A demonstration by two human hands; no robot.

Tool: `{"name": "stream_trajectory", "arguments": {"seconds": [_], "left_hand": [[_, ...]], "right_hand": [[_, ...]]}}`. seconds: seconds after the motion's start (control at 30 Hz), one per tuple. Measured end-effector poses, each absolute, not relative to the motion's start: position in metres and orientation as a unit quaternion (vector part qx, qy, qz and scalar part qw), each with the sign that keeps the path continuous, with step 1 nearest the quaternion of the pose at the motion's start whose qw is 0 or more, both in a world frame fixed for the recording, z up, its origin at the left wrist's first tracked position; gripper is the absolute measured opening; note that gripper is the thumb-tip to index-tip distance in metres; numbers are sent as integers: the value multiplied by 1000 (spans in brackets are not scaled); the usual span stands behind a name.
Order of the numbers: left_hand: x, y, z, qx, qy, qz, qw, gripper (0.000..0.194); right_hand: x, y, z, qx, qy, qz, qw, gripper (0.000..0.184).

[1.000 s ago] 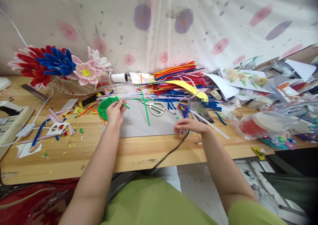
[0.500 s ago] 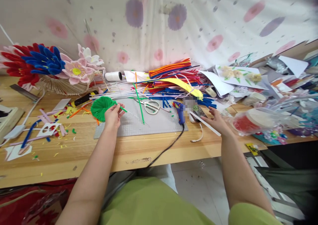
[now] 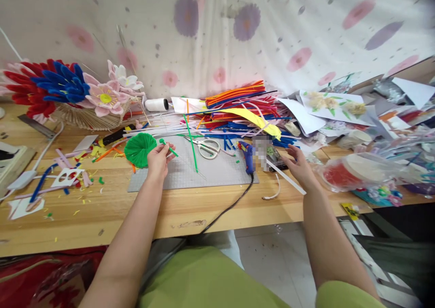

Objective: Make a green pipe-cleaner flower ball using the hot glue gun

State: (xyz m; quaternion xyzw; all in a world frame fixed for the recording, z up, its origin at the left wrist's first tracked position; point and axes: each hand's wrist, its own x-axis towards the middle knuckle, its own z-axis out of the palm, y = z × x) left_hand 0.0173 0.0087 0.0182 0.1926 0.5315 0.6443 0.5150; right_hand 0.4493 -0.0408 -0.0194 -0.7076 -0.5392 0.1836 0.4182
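My left hand (image 3: 158, 162) pinches a short green pipe cleaner (image 3: 173, 151) whose upper end is curled into a small knob. Just left of it lies a round green pad of pipe cleaners (image 3: 140, 149), on the edge of the grey cutting mat (image 3: 183, 176). Over at the right, my right hand (image 3: 299, 166) is open with its fingers apart, beside a dark flat object (image 3: 279, 159) partly blurred out. A white strip (image 3: 288, 180) slants below its fingers. The blue glue gun (image 3: 248, 157) lies to the left of that hand.
Scissors (image 3: 208, 148) and a long green pipe cleaner (image 3: 192, 147) rest on the mat. Behind are bundles of coloured pipe cleaners (image 3: 238, 95). Fluffy flowers (image 3: 64, 83) stand at the left. Papers and plastic bags (image 3: 360, 169) crowd the right. A black cord (image 3: 227, 203) crosses the table's front edge.
My left hand has shifted slightly right, away from the green pad, and the curled end of its pipe cleaner now shows above the fingers. My right hand stays near the same spot.
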Motion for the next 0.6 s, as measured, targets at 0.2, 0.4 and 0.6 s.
{"name": "stream_trajectory", "arguments": {"seconds": [0.2, 0.4, 0.6], "left_hand": [[19, 13, 18, 244, 546, 564, 570, 3], [12, 12, 16, 284, 536, 496, 621, 9], [14, 11, 11, 254, 542, 500, 626, 7]], "right_hand": [[444, -22, -16, -704, -579, 117, 395, 27], [432, -19, -5, -699, -615, 63, 360, 35], [431, -20, -4, -711, -632, 25, 309, 40]]}}
